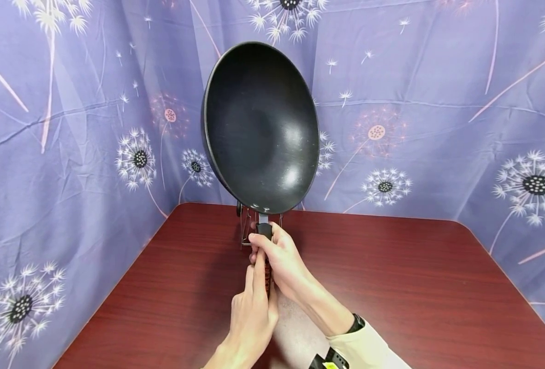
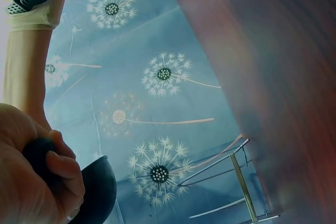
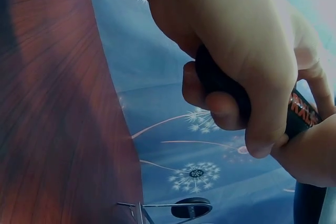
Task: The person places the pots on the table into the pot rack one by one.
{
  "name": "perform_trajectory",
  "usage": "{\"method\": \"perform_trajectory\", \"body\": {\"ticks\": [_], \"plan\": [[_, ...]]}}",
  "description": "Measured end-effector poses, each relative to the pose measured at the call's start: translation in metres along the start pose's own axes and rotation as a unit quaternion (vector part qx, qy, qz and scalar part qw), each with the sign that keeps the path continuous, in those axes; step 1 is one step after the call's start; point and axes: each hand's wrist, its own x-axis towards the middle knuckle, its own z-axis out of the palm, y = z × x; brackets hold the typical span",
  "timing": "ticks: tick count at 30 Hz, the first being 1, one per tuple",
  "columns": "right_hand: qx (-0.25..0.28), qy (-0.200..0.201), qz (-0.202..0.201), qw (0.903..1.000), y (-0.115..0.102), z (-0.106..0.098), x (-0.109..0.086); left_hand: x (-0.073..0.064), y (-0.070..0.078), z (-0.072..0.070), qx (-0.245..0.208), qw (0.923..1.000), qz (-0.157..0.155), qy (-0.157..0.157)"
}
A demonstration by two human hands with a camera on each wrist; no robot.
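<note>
A large black wok (image 1: 258, 128) is held up over the table, its hollow inside facing me and its rim standing nearly upright. My right hand (image 1: 287, 259) grips the upper part of the black handle (image 1: 264, 229), thumb across the front. Lower down, my left hand (image 1: 254, 312) is wrapped round the same handle. In the left wrist view, curled fingers (image 2: 65, 169) close over the dark grip. Orange-red lettering (image 3: 300, 106) shows on the handle between the hands in the right wrist view.
Behind the wok, a wire rack (image 1: 246, 230) stands on the red-brown wooden table (image 1: 392, 287), mostly hidden. A dark oval piece (image 3: 191, 208) shows at the rack. A lilac dandelion-print curtain (image 1: 438, 128) encloses the table at the back and sides.
</note>
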Motion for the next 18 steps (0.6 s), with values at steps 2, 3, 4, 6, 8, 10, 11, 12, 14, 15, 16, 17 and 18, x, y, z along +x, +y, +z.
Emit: {"method": "perform_trajectory", "body": {"ticks": [2,3,4,6,8,10,11,12,14,15,16,17,18], "plan": [[-0.001,-0.006,-0.004,1.0,0.001,0.002,0.002,0.0,-0.002,-0.001,0.003,1.0,-0.002,0.005],[0.0,-0.009,-0.004,0.9999,0.001,0.004,0.003,0.0,-0.003,-0.001,0.004,1.0,-0.001,0.008],[0.002,-0.011,-0.005,0.9999,0.002,0.005,0.004,0.0,-0.004,-0.001,0.004,0.9999,0.001,0.014],[0.006,-0.017,-0.005,0.9998,0.003,0.007,0.006,0.001,-0.005,-0.002,0.006,0.9997,0.004,0.023],[0.011,-0.025,-0.006,0.9996,0.004,0.008,0.008,0.001,-0.007,-0.003,0.01,0.9995,0.005,0.029],[0.018,-0.034,-0.006,0.9993,0.006,0.009,0.01,0.001,-0.008,-0.003,0.014,0.9994,0.002,0.032],[0.019,-0.039,-0.008,0.999,0.007,0.009,0.012,0.002,-0.009,-0.004,0.018,0.9994,-0.001,0.031],[0.021,-0.043,-0.009,0.9988,0.007,0.009,0.013,0.002,-0.009,-0.004,0.019,0.9994,-0.003,0.03],[0.028,-0.053,-0.013,0.9981,0.009,0.01,0.015,0.002,-0.011,-0.005,0.022,0.9993,-0.006,0.03],[0.033,-0.059,-0.015,0.9976,0.011,0.01,0.016,0.002,-0.011,-0.005,0.022,0.9993,-0.007,0.031],[0.037,-0.067,-0.019,0.9969,0.012,0.01,0.018,0.002,-0.012,-0.005,0.021,0.9992,-0.007,0.032],[0.042,-0.074,-0.024,0.9961,0.013,0.01,0.019,0.002,-0.013,-0.005,0.022,0.9992,-0.008,0.033],[0.051,-0.082,-0.027,0.995,0.014,0.01,0.02,0.002,-0.013,-0.005,0.022,0.9992,-0.009,0.033]]}}
